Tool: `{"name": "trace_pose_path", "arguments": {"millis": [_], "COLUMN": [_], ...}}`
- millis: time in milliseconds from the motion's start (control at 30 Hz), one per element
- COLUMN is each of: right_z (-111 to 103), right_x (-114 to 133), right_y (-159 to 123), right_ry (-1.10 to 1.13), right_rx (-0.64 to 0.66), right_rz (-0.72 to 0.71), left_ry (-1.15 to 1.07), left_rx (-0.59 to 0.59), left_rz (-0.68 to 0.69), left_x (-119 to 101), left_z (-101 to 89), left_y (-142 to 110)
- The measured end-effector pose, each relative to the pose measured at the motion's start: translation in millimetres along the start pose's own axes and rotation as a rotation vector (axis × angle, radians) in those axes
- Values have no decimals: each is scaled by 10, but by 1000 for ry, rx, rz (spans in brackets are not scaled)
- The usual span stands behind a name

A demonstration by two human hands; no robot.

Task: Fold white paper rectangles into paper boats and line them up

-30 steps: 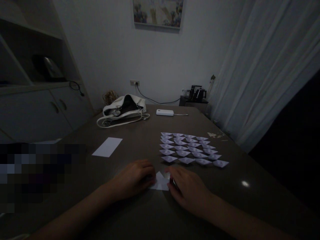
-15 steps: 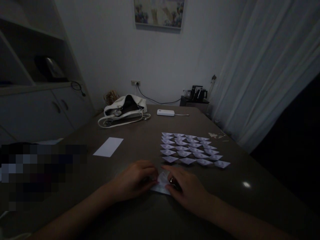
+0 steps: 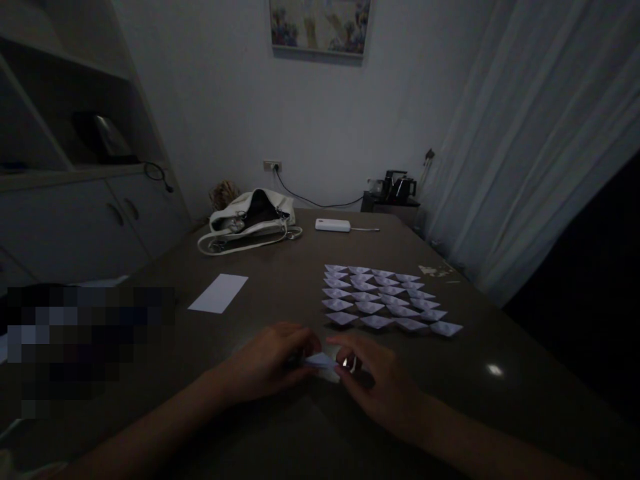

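Between my two hands is a small piece of folded white paper (image 3: 323,362), held just over the near part of the table. My left hand (image 3: 275,357) pinches its left side between thumb and fingers. On the right side, the thumb and fingertips of my right hand (image 3: 367,373) close on the paper; a ring shows on one finger. Part of the paper is hidden behind the fingers. Beyond my right hand, folded paper boats (image 3: 370,307) stand in several rows. A flat white sheet of paper (image 3: 219,293) lies to the left, beyond my left hand.
A white handbag (image 3: 253,220) and a white power bank (image 3: 333,226) with a short cable lie at the table's far end. Paper scraps (image 3: 435,271) are near the right edge. A pixelated patch covers the left side. A curtain (image 3: 500,133) hangs at the right.
The paper between my hands has been folded smaller: its wide lower edge has turned up and it now shows a peaked shape. Both hands stay in nearly the same place.
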State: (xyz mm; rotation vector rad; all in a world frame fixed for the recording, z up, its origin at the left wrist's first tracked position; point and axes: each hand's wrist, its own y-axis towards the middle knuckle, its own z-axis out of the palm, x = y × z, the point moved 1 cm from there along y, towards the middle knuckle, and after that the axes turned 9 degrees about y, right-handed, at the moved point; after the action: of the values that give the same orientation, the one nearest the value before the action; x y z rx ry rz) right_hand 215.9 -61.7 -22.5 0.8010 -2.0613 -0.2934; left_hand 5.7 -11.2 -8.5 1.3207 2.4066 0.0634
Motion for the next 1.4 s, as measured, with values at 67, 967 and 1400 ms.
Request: {"name": "trace_pose_path", "arguments": {"millis": [67,967,1400], "right_z": [7,43,14], "right_x": [-3,-56,-18], "right_y": [-6,-11,6], "right_ry": [-6,-92,-77], "right_rx": [3,107,118], "right_rz": [3,3,16], "left_ry": [19,20,43], "left_rx": [31,52,35], "left_rz": [43,124,128], "left_x": [-1,-59,-73], "left_z": [-2,-12,-36], "left_y": [7,31,42]}}
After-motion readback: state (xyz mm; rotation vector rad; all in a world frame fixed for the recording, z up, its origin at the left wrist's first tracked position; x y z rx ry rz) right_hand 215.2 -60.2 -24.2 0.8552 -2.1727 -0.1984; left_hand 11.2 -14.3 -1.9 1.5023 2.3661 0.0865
